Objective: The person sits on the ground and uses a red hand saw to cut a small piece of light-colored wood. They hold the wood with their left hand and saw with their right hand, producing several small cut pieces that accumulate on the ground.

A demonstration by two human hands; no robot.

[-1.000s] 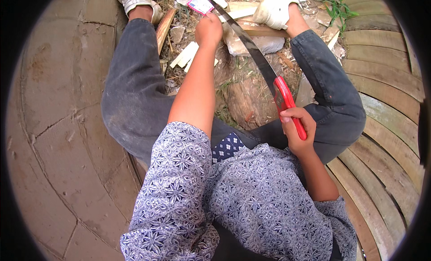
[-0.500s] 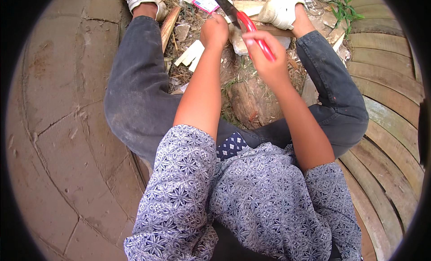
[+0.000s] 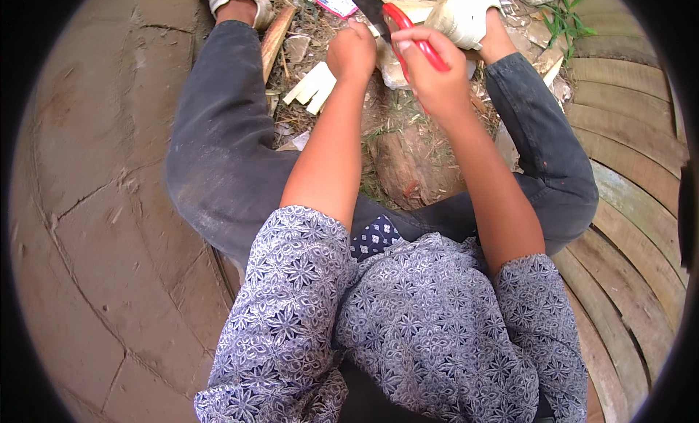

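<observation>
nearest, a patterned blue shirt (image 3: 408, 328) and dark trousers (image 3: 226, 161), the legs spread around bare ground with a brown stone (image 3: 411, 164). farther out, the right hand (image 3: 437, 77) is closed round the red handle of a knife (image 3: 397, 22), its dark blade pointing up and left. just beside it, the left hand (image 3: 352, 52) is curled into a fist; what it grips is hidden. pale split wood strips (image 3: 313, 88) lie left of it.
</observation>
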